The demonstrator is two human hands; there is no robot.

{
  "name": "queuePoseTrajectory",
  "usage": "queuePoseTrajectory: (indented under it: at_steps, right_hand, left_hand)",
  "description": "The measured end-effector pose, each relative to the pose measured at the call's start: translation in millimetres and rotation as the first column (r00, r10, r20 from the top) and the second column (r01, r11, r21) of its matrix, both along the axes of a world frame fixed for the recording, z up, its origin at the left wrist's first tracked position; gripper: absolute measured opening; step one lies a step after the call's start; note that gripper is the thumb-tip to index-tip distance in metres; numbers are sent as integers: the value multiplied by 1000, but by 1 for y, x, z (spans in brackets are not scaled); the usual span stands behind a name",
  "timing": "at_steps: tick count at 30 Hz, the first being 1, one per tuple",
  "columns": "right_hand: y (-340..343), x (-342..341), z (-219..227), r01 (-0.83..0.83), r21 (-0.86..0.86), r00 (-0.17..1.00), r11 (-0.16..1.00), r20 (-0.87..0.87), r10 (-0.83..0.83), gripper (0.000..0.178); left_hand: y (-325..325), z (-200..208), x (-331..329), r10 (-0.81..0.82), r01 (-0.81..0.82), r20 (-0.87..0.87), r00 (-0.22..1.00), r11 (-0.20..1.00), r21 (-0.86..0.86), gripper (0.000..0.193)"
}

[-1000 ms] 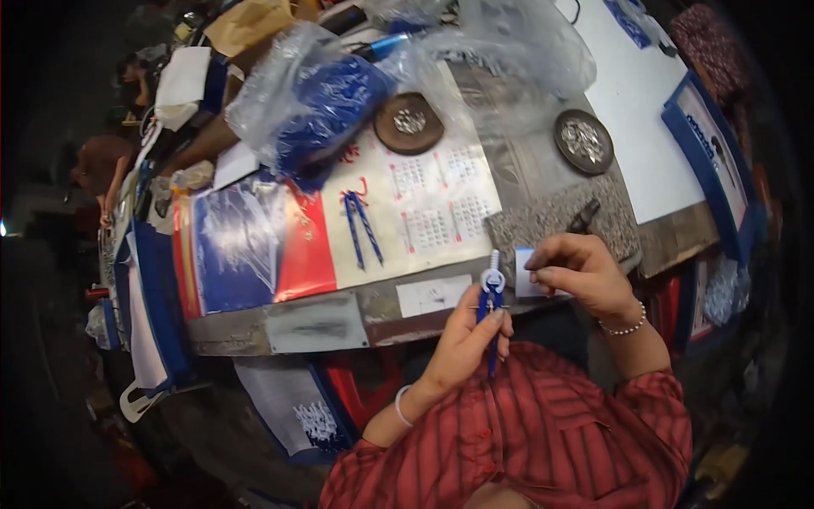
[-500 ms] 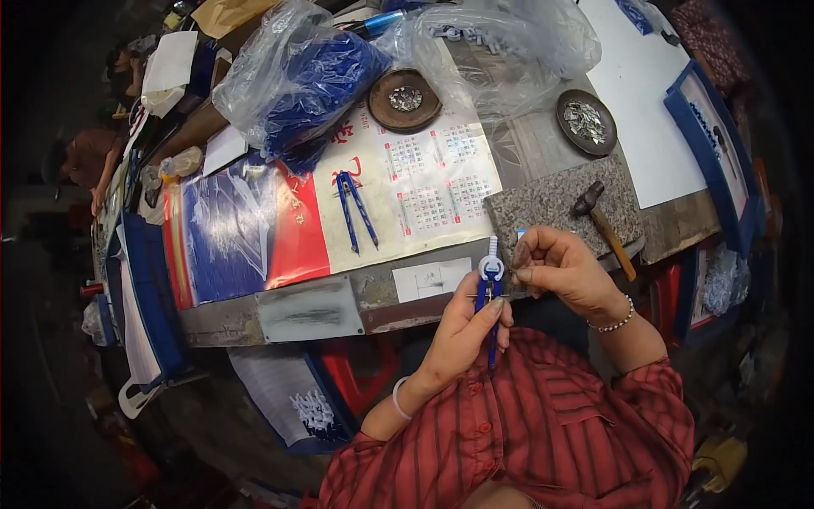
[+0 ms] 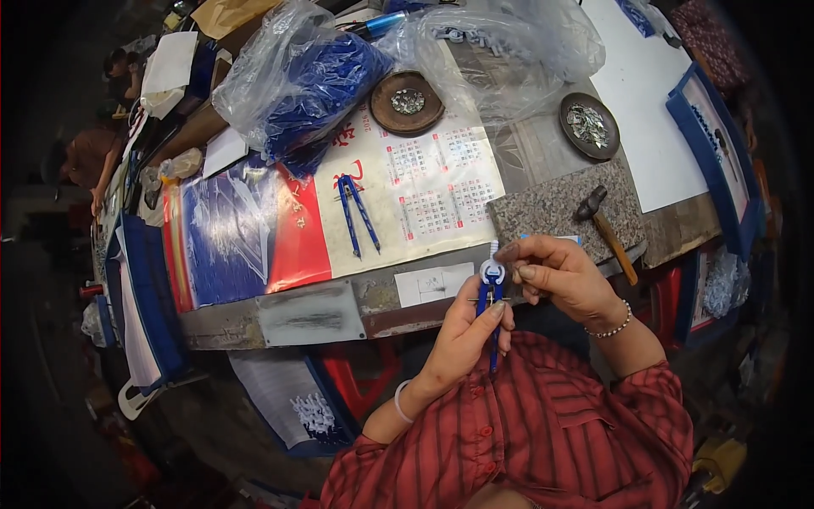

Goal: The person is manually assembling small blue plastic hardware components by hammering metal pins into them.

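A blue drawing compass (image 3: 491,273) with a white ring-shaped head and a ridged white stem stands upright in my left hand (image 3: 462,335), which is closed around its legs in front of the red striped shirt. Beside the head, my right hand (image 3: 577,280) is closed, thumb and forefinger pinched near the stem. Whatever lies between those fingertips is too small or hidden to make out. Another blue compass (image 3: 352,208) lies on the calendar sheet (image 3: 398,246), its legs apart. A hammer (image 3: 604,229) with a wooden handle rests on a speckled stone slab (image 3: 543,208) past my right hand.
Two round dishes (image 3: 381,117) (image 3: 600,151) hold small metal parts. A clear bag (image 3: 246,93) of blue parts sits at the back left. Blue trays (image 3: 148,297) (image 3: 746,195) flank the table. White parts (image 3: 314,414) lie in a lower tray. Other people sit at far left.
My right hand's fingertips have shifted left, closer to the compass's stem. My left hand still grips the compass in nearly the same spot.
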State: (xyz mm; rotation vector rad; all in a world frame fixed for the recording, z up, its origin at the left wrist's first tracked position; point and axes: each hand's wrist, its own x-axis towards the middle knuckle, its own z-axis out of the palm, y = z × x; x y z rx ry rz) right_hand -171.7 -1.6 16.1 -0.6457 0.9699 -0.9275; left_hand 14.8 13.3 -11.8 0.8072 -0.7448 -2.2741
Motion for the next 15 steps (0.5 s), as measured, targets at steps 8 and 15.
queuePoseTrajectory:
  at_steps: [8,15]
  right_hand:
    - [-1,-7,-12,107,175,973,979,186,-140,14]
    - [-3,-7,-16,99,215,964,972,220,-147,11]
  left_hand:
    - [-2,1,-1,1,-2,22,1000,1000,19,34]
    - [-3,-3,-1,8,-9,17,1000,1000,25,34]
